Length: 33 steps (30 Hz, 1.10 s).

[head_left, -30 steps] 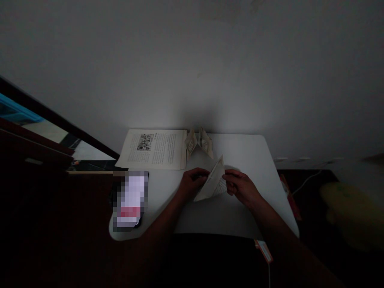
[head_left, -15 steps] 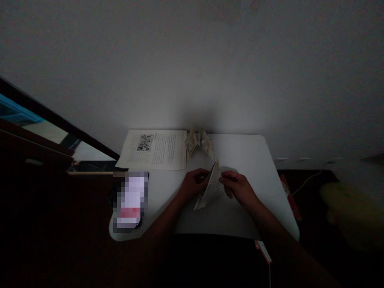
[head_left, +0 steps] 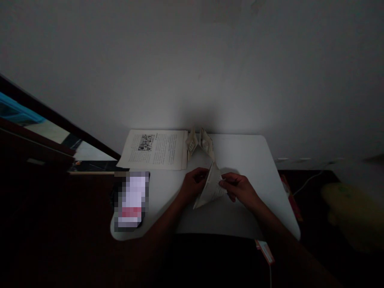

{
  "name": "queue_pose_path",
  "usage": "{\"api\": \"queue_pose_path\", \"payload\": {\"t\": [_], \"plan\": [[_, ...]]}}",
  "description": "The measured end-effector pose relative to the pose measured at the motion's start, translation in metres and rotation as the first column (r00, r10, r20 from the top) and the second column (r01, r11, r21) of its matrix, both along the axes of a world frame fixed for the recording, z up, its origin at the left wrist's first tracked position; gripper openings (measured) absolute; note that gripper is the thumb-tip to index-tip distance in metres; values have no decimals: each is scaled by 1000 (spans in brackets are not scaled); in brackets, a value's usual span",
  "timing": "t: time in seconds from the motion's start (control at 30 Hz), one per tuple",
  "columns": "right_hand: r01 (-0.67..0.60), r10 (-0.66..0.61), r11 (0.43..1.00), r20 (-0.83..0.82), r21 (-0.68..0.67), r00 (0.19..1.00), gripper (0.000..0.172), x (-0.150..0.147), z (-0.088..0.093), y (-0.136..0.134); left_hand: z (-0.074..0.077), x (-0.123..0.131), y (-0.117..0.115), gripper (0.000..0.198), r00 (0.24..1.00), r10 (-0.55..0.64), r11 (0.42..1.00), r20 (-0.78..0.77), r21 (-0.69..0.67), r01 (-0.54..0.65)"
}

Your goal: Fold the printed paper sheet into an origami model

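A folded sheet of printed paper [head_left: 211, 187] is held up between my hands, over the front half of the white table [head_left: 246, 154]. My left hand [head_left: 193, 185] grips its left side, with the fingertips partly hidden behind the paper. On the other side, my right hand [head_left: 240, 187] pinches the right edge between thumb and fingers. Just beyond the sheet stands a folded paper shape [head_left: 206, 142] with pointed peaks, close to the wall.
A stack of printed pages [head_left: 162, 150] lies at the table's back left. Nearer on the left is a phone [head_left: 132, 200] with a lit, blurred screen. The wall [head_left: 198, 72] rises behind the table. A yellowish bundle [head_left: 351, 216] sits in the dark at right.
The folded sheet has turned slightly, so more of its right face shows. Both hands keep their hold in nearly the same place.
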State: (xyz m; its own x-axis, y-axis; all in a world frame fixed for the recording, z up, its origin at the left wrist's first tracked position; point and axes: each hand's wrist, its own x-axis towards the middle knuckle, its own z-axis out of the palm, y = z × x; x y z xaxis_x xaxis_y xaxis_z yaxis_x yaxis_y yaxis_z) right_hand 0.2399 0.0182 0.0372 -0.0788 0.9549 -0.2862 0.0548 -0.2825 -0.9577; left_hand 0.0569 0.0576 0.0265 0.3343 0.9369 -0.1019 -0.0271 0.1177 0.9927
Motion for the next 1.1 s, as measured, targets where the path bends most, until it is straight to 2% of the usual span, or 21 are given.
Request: {"api": "queue_pose_path", "payload": {"t": [0.13,0.2,0.27,0.33,0.4,0.47,0.53,0.63,0.7,0.83,1.0,1.1], "plan": [[-124,110,990,186,62,976,29,14,2,0,-1,-7,-6,28,993,64,996,-102,75,-56],[-246,208,963,273,114,939,26,21,6,4,2,-13,-10,28,963,116,974,-244,218,-63],[-349,276,926,368,147,888,22,25,9,11,5,-18,-15,27,894,202,890,-401,455,3],[-428,305,885,468,184,830,21,25,12,20,9,-21,-20,33,839,219,758,-497,629,175],[-474,278,849,566,234,776,20,20,13,28,12,-21,-25,42,774,197,648,-601,673,357],[-484,201,827,653,285,730,21,15,15,34,11,-20,-30,48,700,183,608,-690,639,471],[-470,115,816,702,337,703,22,12,16,35,7,-18,-34,44,642,181,609,-745,598,521],[-423,-11,806,725,415,689,23,16,15,22,1,-17,-38,36,592,223,647,-775,571,505],[-370,-105,806,727,461,678,22,23,13,7,-3,-17,-41,33,574,270,656,-773,584,478],[-320,-213,804,745,501,632,23,30,-2,-34,-6,-14,-54,29,549,367,636,-751,633,440],[-453,-223,740,817,497,531,42,11,-29,-77,-6,-15,-79,44,488,338,626,-805,580,522],[-506,-199,753,879,420,434,49,-3,-36,-87,-5,-19,-86,50,466,296,630,-834,537,561]]}}
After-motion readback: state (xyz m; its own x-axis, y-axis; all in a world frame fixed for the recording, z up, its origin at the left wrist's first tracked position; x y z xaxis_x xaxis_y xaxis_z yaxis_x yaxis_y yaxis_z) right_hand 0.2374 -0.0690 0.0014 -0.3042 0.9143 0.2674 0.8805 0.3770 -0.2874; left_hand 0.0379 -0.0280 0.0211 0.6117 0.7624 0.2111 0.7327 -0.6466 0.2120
